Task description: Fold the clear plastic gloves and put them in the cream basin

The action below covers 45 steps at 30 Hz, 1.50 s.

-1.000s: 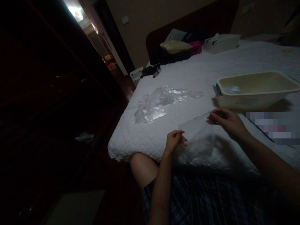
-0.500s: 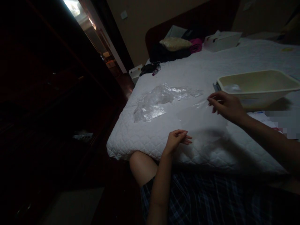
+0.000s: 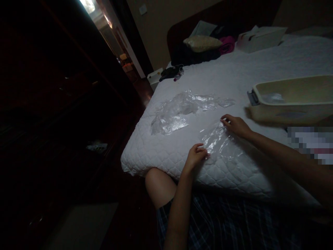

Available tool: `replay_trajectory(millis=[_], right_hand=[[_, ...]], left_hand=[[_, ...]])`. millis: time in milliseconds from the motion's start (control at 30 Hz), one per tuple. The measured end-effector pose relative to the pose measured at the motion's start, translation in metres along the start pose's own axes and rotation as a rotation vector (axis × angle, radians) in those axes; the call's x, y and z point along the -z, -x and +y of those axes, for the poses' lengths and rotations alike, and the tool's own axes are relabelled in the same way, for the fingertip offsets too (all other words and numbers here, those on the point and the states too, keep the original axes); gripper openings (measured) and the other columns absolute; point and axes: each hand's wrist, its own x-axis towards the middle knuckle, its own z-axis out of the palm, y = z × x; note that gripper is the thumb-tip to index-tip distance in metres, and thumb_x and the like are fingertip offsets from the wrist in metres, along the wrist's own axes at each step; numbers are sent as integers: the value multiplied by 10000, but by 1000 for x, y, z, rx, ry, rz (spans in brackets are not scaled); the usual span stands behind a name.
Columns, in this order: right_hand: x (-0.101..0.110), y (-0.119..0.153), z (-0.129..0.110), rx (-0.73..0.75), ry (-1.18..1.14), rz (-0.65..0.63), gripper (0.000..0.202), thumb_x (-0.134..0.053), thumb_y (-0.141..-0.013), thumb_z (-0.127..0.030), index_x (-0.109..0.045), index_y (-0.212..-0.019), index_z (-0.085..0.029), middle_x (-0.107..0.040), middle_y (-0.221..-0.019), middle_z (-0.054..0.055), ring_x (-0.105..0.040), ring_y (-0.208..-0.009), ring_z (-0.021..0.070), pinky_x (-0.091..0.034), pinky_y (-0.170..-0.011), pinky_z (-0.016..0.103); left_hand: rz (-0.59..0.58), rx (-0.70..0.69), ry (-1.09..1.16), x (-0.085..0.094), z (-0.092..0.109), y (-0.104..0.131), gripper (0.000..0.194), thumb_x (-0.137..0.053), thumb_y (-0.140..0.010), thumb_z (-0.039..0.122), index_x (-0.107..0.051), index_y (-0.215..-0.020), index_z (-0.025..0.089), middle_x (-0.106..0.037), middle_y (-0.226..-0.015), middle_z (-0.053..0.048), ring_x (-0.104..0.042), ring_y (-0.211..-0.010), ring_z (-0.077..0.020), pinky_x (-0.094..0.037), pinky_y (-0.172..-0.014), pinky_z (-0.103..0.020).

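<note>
A clear plastic bag [image 3: 217, 140] hangs and spreads from my right hand [image 3: 237, 126], whose thumb and fingertips pinch its upper edge. My left hand [image 3: 197, 158] is at the bag's left edge with its fingers apart, the tips touching or very close to the film. Beyond both hands, a heap of crumpled clear plastic bags [image 3: 179, 113] lies on the white quilted bed [image 3: 148, 152].
A cream plastic bin [image 3: 293, 113] with a grey latch stands on the right, some clear plastic inside it. Toward the headboard are a white box [image 3: 261, 40], a beige pillow [image 3: 203, 43] and a pink cloth roll [image 3: 227, 45]. The bed's edge runs down on the left.
My right hand has moved left and toward me from beside the bin, bringing the clear bag close to my left hand. The bag now shows more spread out. The view has shifted slightly.
</note>
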Motion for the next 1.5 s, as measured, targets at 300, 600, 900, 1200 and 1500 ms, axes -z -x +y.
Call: replay_trajectory(millis=[300,600,900,1200,1500], right_hand=[[-35,0,2,-6,217,-65,410,-377,-928,-431,-593,-1194,-204,-726,-999,99,-660,-889,257,-415,-670,326],[-31,-6,7,-18,189,-45,438,-447,-890,-507,-612,-1163,-206,-721,-968,103,-647,-857,264,-414,-652,334],[13,31,19,17,-85,10,398,-445,-877,-442,-612,-1129,-183,-655,-1142,156,-637,-966,280,-494,-822,402],[19,132,61,84,42,-54,441,-529,-816,-446,-626,-1186,-226,-576,-1323,185,-531,-1232,364,-397,-1064,483],[15,138,87,116,44,-27,361,-505,-823,-423,-678,-1104,-278,-587,-1330,153,-513,-1262,338,-309,-1094,540]], left_hand=[[33,-27,-217,8,-12,-9,382,-647,-654,180,-581,-1030,156,-608,-876,0,-563,-532,-64,-472,-492,-202],[180,-471,-1065,7,1,5,231,-510,-853,165,-645,-1039,175,-669,-1004,-92,-629,-926,-208,-516,-866,-361],[13,-740,-1486,3,-7,3,357,-465,-944,274,-529,-1273,152,-479,-1434,-160,-388,-1384,-294,-358,-1116,-516],[-19,-664,-1573,4,-12,0,408,-443,-961,306,-504,-1323,127,-451,-1457,-180,-368,-1402,-285,-296,-1155,-508],[-22,-705,-1538,7,-16,-3,383,-462,-954,301,-536,-1299,151,-468,-1447,-167,-376,-1398,-285,-290,-1153,-527]])
